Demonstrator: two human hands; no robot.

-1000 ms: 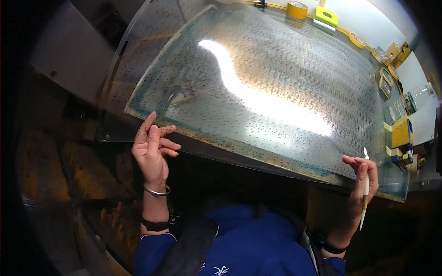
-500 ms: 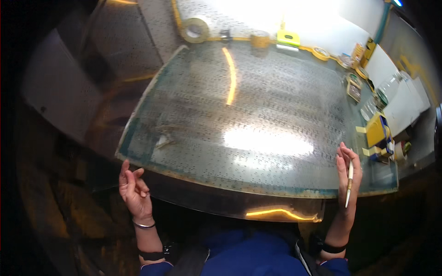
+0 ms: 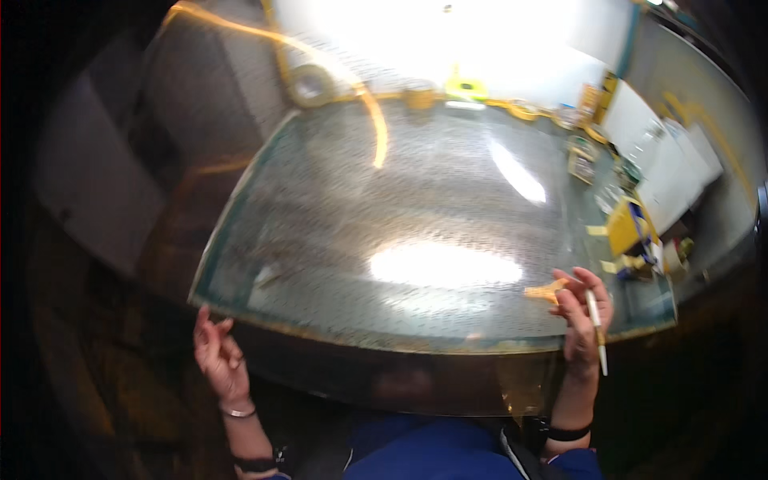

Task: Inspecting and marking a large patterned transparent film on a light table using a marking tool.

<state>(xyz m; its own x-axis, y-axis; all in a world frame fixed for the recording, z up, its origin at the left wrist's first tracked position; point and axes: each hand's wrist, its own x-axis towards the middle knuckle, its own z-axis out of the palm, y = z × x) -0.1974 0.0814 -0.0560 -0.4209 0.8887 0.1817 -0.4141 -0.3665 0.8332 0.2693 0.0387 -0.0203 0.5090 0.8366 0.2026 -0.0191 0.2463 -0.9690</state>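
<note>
In the head view, a large textured glass panel point(image 3: 416, 232) lay flat across the table, its near edge toward the person. The left hand point(image 3: 218, 358) was raised just under the panel's near left corner, fingers loosely curled and apart, gripping nothing. The right hand point(image 3: 582, 316) was at the near right edge, fingers closed around a slim white pen point(image 3: 597, 332) that pointed downward. A roll of yellow tape point(image 3: 310, 82) sat beyond the far left corner. A yellow box point(image 3: 626, 226) and small blurred packages lay along the right side, beside a white tray point(image 3: 670, 180).
</note>
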